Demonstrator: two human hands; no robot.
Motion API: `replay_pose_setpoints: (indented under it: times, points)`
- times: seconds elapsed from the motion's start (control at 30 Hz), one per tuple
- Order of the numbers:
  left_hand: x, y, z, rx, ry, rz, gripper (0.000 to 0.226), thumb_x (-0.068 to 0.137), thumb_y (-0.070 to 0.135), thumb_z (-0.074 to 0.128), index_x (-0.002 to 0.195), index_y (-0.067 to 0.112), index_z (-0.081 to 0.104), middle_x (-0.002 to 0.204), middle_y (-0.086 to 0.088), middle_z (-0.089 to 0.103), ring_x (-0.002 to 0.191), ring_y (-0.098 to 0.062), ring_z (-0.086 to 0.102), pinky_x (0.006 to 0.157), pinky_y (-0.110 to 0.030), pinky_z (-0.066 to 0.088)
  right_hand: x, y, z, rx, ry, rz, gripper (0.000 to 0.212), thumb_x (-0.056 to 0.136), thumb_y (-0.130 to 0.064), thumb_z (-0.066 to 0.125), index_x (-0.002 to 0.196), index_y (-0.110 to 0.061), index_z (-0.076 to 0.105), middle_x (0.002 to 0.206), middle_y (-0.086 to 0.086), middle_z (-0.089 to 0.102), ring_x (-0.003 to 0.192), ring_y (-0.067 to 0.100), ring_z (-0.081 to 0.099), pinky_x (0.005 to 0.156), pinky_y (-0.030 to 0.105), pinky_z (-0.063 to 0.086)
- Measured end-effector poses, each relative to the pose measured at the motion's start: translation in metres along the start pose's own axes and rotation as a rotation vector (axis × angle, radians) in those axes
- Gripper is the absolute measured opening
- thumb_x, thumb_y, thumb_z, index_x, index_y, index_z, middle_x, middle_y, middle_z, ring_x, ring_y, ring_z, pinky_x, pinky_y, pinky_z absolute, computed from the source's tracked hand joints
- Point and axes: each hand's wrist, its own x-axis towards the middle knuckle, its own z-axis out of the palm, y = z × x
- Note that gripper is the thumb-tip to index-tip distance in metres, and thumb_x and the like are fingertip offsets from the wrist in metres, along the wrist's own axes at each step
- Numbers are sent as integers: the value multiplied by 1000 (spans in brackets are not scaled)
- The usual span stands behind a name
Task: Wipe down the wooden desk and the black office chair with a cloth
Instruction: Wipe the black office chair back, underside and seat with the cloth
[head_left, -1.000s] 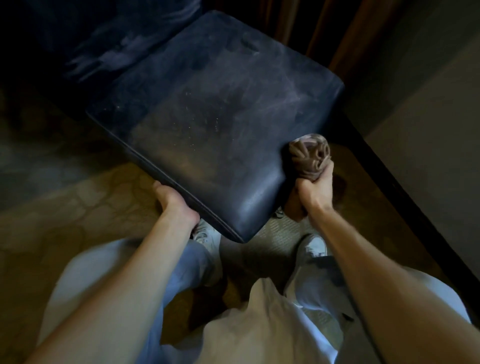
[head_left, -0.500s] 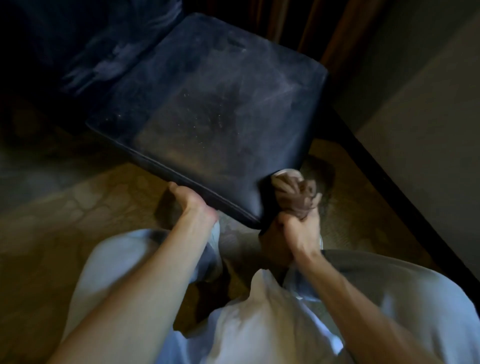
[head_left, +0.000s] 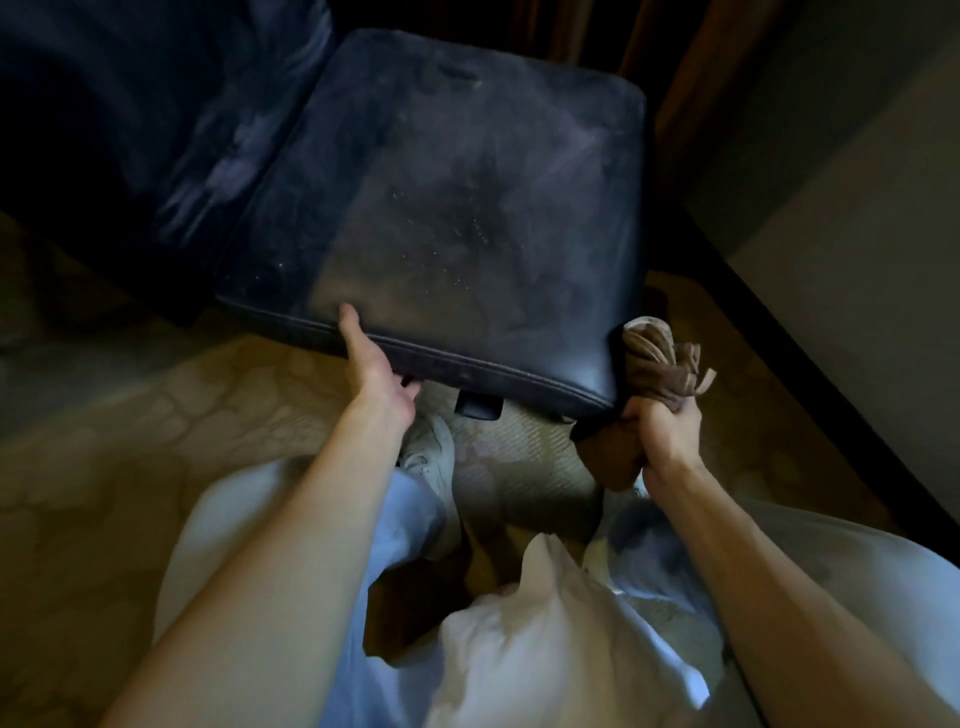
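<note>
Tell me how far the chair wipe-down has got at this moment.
Looks done: nothing clearly; the seat shows dust specks and smears across its top. In hand: the right hand grips a bunched brown cloth at the seat's near right corner, while the left hand holds the front edge. Left: the seat top and the streaked backrest; the wooden desk is out of view, so its state is unknown.

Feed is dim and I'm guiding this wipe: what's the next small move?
Probably bring the bunched brown cloth up onto the dusty black padded chair seat: the right hand grips it beside the near corner, the left hand steadies the front edge.
</note>
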Motion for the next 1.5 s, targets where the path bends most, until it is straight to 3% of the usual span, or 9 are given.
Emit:
replay_pose_setpoints:
  times: [0.1,0.3,0.57,0.77,0.87,1.07,1.17,1.27,1.5]
  points:
    - [-3,-16,2,1,7,36,89,89,79,52,159,26,35,155,-10,49,142,-32,48,119,-50,39,-7,1,8,50,76,-19,61,80,3,58,136,-21,49,114,5,61,106,26,61,77,36,52]
    - [-3,-42,6,-50,-16,23,94,87,81,52,159,25,33,153,-10,51,140,-30,51,116,-47,41,-39,-1,46,194,263,-108,76,85,3,57,152,-26,36,134,2,59,122,21,58,114,47,43]
    - [0,4,-14,-197,8,-31,103,81,88,51,160,23,32,160,-16,37,144,-37,42,116,-54,39,-24,-31,26,237,271,-143,69,89,7,52,148,-26,43,128,4,63,114,19,63,99,36,53]
    - [10,50,-47,-203,144,90,75,94,76,39,147,25,52,145,-10,56,128,-31,56,112,-49,47,-24,-35,43,198,297,-205,73,88,4,52,152,-26,36,131,-2,58,116,14,59,104,33,49]
    - [15,64,-67,-125,151,90,59,97,61,48,136,18,59,137,-8,63,118,-23,64,107,-41,52,-25,-37,56,192,333,-210,79,87,1,53,156,-28,27,142,2,52,127,18,55,114,43,43]
    - [12,39,-65,5,98,158,60,107,60,34,155,25,41,145,-5,60,128,-23,60,110,-43,48,-33,-32,83,187,379,-211,86,81,1,55,157,-26,24,152,5,43,140,22,45,121,49,32]
    - [7,32,-59,-71,87,137,61,107,60,33,156,25,40,149,-6,56,136,-25,55,109,-44,45,-51,-19,119,131,335,-215,93,80,6,58,159,-18,16,160,12,30,147,26,32,126,38,15]
    - [-4,21,-62,-93,53,120,51,107,56,37,144,24,53,144,-8,60,132,-25,58,112,-48,45,-74,-6,155,36,239,-279,92,78,9,55,159,-9,15,158,20,21,147,32,26,116,21,15]
    - [-28,-14,-61,35,66,22,63,96,72,39,85,29,83,101,-2,81,97,-18,76,82,-36,47,-121,20,179,-173,-39,-432,91,69,12,57,153,2,24,153,25,25,145,40,30,125,43,20]
